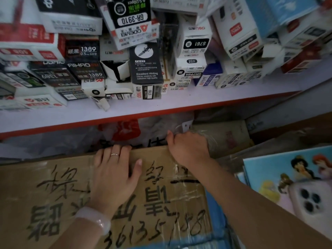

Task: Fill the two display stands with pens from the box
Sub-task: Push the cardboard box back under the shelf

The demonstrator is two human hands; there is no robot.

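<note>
2 hands point(115, 169); 1 cardboard box point(53, 194); 1 phone point(312, 200); 1 ring point(115, 154); 1 bracelet point(93, 218); pen cartons point(147, 65) too many to count.

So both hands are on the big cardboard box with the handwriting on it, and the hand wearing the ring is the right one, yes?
Not quite. The head view shows the ring on the left hand, which lies flat on the cardboard box. The right hand is at the box's far edge and shows no ring. Both hands are indeed on the box.
</note>
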